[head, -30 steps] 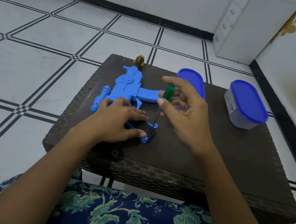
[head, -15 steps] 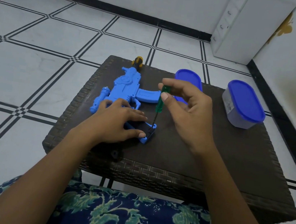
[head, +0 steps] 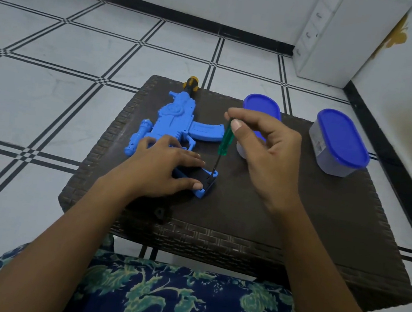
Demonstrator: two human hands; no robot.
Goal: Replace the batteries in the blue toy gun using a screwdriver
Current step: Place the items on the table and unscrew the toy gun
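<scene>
Lying flat, blue toy gun [head: 178, 118], curved magazine [head: 207, 129], green screwdriver [head: 226, 140] at grip [head: 206, 184]

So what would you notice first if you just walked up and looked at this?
The bright blue toy gun lying on the dark table, toward its far left corner, grabs the eye first. Right beside it, the right hand pinches a green screwdriver nearly upright, tip down on the gun's handle, which the left hand presses flat. A tub with a blue lid stands at the table's right edge.
</scene>
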